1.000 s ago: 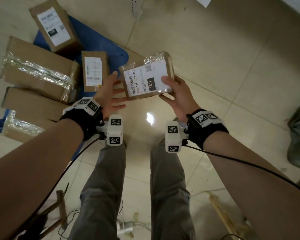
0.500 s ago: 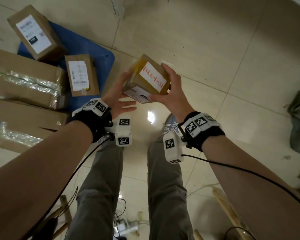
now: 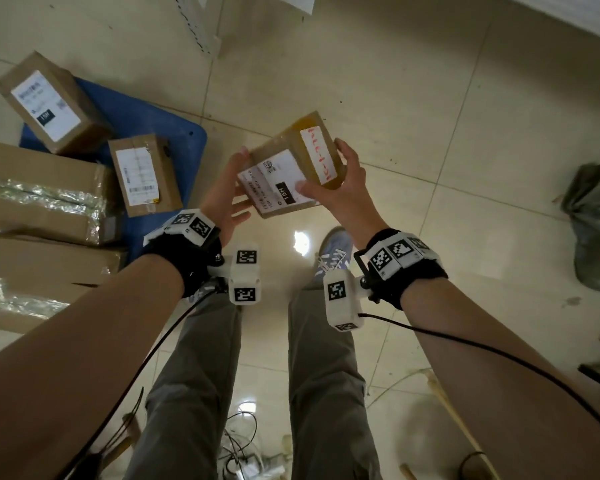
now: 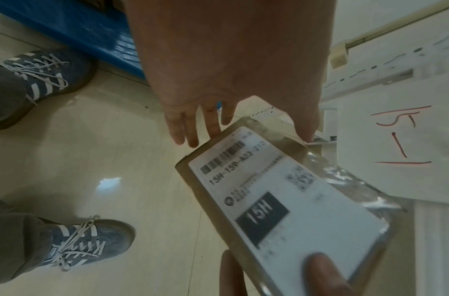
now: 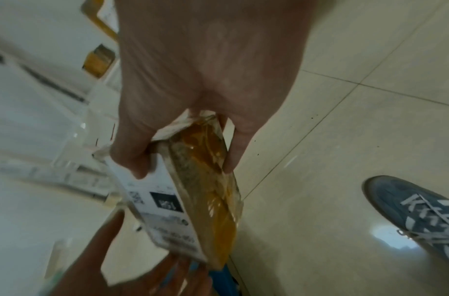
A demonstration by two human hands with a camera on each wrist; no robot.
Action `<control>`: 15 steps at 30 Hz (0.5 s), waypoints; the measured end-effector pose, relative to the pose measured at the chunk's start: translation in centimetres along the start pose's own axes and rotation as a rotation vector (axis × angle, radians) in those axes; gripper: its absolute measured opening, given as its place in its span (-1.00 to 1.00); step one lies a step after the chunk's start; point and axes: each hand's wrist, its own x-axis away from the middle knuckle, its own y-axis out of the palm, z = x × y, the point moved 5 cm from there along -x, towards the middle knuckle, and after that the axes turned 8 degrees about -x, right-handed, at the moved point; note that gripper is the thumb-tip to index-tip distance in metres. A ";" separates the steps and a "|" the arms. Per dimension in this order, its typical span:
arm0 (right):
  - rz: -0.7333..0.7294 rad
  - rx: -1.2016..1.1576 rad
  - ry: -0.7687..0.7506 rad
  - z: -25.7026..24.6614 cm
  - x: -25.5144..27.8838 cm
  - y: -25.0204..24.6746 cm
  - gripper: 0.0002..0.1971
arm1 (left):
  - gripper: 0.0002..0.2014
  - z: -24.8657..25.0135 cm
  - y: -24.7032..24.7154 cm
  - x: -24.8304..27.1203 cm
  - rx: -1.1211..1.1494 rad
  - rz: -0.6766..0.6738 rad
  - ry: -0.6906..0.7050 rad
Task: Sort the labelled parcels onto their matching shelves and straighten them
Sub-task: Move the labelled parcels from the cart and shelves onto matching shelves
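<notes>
A small cardboard parcel (image 3: 284,174) with a white "15H" label and a side strip of red handwriting hangs above the floor in front of me. My right hand (image 3: 323,168) grips its right end, thumb on the label and fingers over the far side. My left hand (image 3: 236,188) lies against its left end with straight fingers. The left wrist view shows the parcel (image 4: 281,200) label-up, with my left fingers (image 4: 193,130) at its edge. In the right wrist view my right hand (image 5: 183,160) pinches the parcel (image 5: 193,200) and the label faces left.
At the left, several labelled cardboard parcels (image 3: 146,174) lie on and around a blue pallet (image 3: 181,140). A white shelf post (image 3: 201,26) stands ahead, and a white sheet with red writing (image 4: 401,136) hangs on the shelving. A dark bag (image 3: 593,220) sits right; cables (image 3: 239,445) trail by my feet.
The parcel has been turned in my hands: its 15H label lay face-up, now the red-lettered side shows as well. My view has swung left and up towards the shelf post.
</notes>
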 end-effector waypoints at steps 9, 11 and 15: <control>0.041 -0.473 -0.013 -5.4 1.7 -6.6 -0.29 | -0.67 7.6 6.0 5.1 -0.024 -0.074 0.246; 0.066 -0.531 -0.056 -7.3 2.3 -8.4 -0.32 | -0.66 10.2 8.0 6.7 -0.040 -0.133 0.334; 0.117 -0.571 -0.098 -9.8 3.3 -11.9 -0.45 | -0.31 14.5 11.2 8.1 -0.097 -0.158 0.452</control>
